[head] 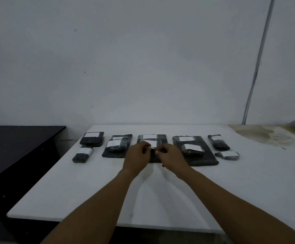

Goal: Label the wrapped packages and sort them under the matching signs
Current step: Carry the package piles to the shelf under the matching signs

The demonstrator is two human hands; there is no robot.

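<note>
**Both hands at the centre package**

Left hand [137, 152] and right hand [169, 154] meet over the middle black wrapped package [154, 156] on the white counter [97, 187]. Both grips narrow, pinching something small; cannot tell what. White label [150, 143] sits just behind the fingers. Other labelled packages flank it in a row.

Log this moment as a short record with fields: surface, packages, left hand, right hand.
surface: white table against a pale wall
packages: dark wrapped packages with white paper labels in a row along the far side, some stacked
left hand: left hand over the middle stack, fingers curled on a small item; its grip is hard to make out
right hand: right hand meets it, pinching the same spot
</note>
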